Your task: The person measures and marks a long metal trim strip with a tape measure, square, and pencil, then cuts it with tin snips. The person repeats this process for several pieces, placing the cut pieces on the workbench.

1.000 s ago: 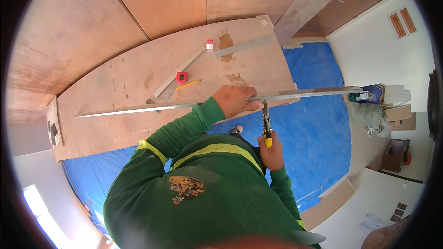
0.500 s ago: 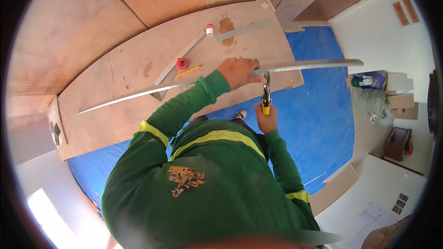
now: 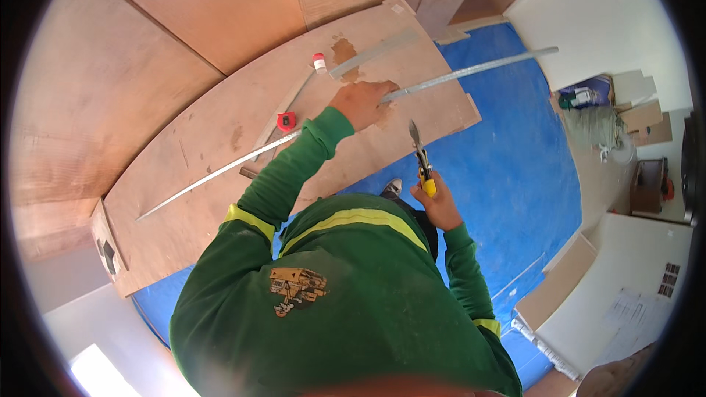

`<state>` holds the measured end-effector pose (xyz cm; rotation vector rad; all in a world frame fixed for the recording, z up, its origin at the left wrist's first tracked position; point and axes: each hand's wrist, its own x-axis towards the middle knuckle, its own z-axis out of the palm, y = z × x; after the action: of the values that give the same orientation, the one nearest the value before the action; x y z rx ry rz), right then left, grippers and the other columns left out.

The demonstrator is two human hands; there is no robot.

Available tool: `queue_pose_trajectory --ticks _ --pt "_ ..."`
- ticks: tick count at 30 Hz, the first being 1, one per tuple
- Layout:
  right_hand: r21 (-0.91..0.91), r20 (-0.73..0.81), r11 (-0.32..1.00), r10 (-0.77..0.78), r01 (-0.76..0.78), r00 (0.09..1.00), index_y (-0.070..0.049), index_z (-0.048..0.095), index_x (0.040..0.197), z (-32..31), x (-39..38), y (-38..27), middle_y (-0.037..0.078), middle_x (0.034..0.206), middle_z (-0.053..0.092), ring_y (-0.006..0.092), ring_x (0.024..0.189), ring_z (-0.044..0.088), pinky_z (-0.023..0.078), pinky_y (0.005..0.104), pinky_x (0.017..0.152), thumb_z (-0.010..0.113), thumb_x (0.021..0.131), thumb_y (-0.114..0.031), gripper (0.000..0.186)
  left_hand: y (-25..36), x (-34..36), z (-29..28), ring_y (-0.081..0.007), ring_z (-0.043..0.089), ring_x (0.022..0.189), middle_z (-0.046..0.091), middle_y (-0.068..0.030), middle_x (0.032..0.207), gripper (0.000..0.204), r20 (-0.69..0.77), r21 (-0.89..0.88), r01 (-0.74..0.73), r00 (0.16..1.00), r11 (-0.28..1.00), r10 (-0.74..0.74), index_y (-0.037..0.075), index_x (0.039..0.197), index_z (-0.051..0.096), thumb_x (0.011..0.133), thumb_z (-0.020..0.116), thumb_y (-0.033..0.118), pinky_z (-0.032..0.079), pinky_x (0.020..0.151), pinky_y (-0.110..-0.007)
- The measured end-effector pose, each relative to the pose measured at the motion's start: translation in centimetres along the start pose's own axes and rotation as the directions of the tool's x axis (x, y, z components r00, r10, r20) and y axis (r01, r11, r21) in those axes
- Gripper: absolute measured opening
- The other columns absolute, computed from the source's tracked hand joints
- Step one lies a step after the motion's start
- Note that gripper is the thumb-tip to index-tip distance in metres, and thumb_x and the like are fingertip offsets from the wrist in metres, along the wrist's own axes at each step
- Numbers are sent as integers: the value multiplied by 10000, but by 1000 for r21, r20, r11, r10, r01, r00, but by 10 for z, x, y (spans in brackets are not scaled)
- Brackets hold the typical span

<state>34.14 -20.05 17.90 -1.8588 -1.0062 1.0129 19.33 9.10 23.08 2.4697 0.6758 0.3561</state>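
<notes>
— Two hands, two jobs. What does each have?

— One long metal strip (image 3: 471,71) lies across the plywood sheet (image 3: 198,154), running from the sheet's lower left edge up past its right edge and out over the blue tarp (image 3: 529,169). The left hand (image 3: 364,101) lies flat on top of it about midway, palm down, fingers spread rather than curled around it.

— And the right?

— The right hand (image 3: 435,202) is closed around the yellow grip of a pair of snips (image 3: 420,154), held just off the near edge of the plywood, blades pointing up toward the strip but not touching it. I cannot tell how far apart the blades stand.

— What else sits on the sheet?

— Just left of the pressing hand, a red tape measure (image 3: 286,120). Higher up, a small white container with a red cap (image 3: 319,63), and beside that a shorter grey metal piece (image 3: 375,51). Off to the right, near the white wall, cardboard boxes (image 3: 643,114).
</notes>
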Motion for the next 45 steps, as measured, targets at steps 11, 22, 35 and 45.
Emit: queue_pose_trajectory --ticks 11,22,35,45 --pt "-34 -23 998 51 -52 998 -35 600 1241 -8 28 6 84 986 645 210 922 631 521 381 841 783 981 -271 396 12 -4 1 -398 714 1102 764 -179 1143 335 74 -88 11 997 996 -4 114 1335 695 1020 642 212 561 943 -498" --pt "-145 -66 989 -41 31 997 24 577 1273 -6 25 1 334 982 698 557 971 680 532 557 791 774 964 -354 526 25 -12 8 -417 688 1168 735 -201 1253 374 105 -173 49 994 984 -31 80 1359 674 989 655 133 546 1006 -483" --pt "-221 -115 964 -177 149 977 3 583 1117 1 22 11 309 916 696 570 859 662 520 579 681 743 988 -226 307 34 -30 22 -410 709 1072 752 -177 1143 287 -51 -178 -55 998 983 47 68 1221 723 949 659 131 578 944 -516" --pt "-173 -123 969 -200 177 972 1 591 1047 9 31 29 203 809 681 417 703 682 525 473 645 715 969 -146 208 51 -41 14 -395 729 1015 763 -160 1080 256 -88 -98 -44 995 994 36 79 1178 741 941 676 151 591 888 -504"
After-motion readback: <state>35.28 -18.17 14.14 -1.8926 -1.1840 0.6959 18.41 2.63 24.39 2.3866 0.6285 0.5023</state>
